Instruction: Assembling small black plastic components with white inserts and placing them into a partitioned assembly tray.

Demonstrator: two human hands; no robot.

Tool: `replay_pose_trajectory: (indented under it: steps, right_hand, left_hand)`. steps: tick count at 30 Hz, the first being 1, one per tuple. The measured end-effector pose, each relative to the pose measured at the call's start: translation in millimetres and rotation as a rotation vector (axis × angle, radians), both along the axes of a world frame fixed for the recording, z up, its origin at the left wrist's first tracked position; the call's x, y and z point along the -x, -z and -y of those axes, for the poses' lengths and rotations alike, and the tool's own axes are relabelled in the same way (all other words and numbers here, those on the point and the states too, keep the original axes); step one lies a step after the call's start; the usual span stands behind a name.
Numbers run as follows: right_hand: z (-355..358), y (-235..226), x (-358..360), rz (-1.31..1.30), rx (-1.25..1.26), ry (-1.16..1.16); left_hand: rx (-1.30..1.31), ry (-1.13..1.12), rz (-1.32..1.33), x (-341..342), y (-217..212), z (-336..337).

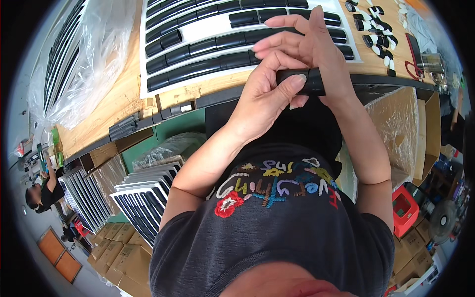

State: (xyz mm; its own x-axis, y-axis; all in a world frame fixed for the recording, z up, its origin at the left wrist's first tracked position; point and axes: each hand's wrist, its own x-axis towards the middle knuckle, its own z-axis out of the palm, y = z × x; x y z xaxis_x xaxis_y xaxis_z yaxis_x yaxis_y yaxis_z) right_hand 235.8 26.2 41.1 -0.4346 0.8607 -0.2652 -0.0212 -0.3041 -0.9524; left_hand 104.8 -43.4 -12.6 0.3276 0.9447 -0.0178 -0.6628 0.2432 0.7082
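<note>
Hands meet at twelve o'clock above the bench edge: my left hand [264,101] and right hand [316,49] pinch a short black tube [309,81], mid-fitting I judge, needing steady alignment next.

Both forearms rise; left hand [264,96] curls in a closed grip; right hand [309,44] cups over it.

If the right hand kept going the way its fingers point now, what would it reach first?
The right hand has its fingers pointing left and slightly away from the body, over the workbench. First in that line is probably the white tray with its rows of black pieces, though the height above it is unclear.
</note>
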Motion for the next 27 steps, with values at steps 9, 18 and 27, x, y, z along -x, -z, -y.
replay_pose_trajectory:
  steps: [9, 18, 27]
  right_hand:
    - [18.2, -4.2, 5.8, 0.009, -0.168, 0.219]
    - [18.8, 4.7, 5.2, -0.022, -0.087, -0.087]
    - [43.2, 11.5, 3.2, -0.092, -0.087, -0.069]
  left_hand:
    - [0.132, -0.016, 0.074, 2.3, -14.8, 22.2]
    - [-0.018, -0.057, -0.154, 2.2, -17.0, 17.9]
    - [-0.125, -0.221, -0.357, -12.3, -26.1, 44.9]
